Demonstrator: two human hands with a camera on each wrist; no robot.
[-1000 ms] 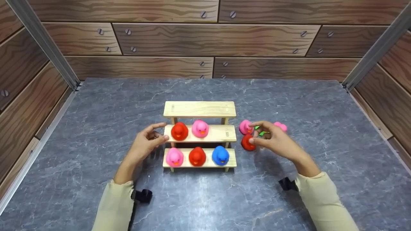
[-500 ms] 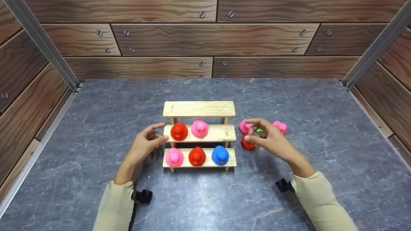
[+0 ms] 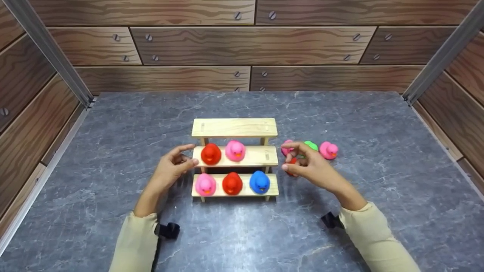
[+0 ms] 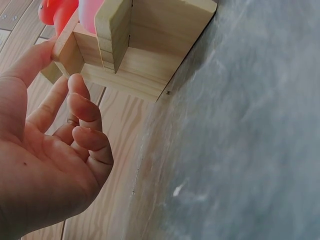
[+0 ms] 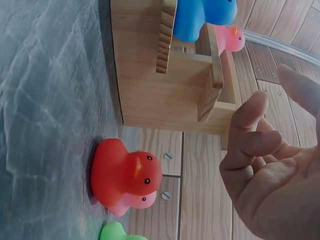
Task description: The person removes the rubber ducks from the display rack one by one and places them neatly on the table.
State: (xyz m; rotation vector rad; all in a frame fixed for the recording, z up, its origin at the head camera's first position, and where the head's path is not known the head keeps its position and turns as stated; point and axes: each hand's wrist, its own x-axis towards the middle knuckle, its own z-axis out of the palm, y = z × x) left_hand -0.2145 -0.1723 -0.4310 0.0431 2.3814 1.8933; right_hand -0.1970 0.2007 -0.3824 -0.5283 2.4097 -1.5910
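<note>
A three-tier wooden stand (image 3: 234, 128) holds rubber ducks on its lower two steps. The middle step has a red duck (image 3: 211, 154) and a pink duck (image 3: 235, 151). Along the bottom step sit a pink duck (image 3: 205, 185), a red duck (image 3: 232, 184) and a blue duck (image 3: 259, 182). My left hand (image 3: 170, 168) grips the left end of the middle step between thumb and index finger. Right of the stand, my right hand (image 3: 314, 166) hovers with loosely bent fingers, holding nothing. It partly covers another red duck (image 5: 125, 175) that stands on the table.
Beyond the right hand, a pink duck (image 3: 287, 142), a green duck (image 3: 311, 144) and another pink duck (image 3: 328, 150) stand on the grey marbled table (image 3: 242, 234). Wood-patterned walls (image 3: 249, 45) enclose the back and sides.
My right hand has shifted left toward the stand, uncovering the green duck and the far-right pink duck. My left hand stays at the middle step, and the ducks keep their places.
</note>
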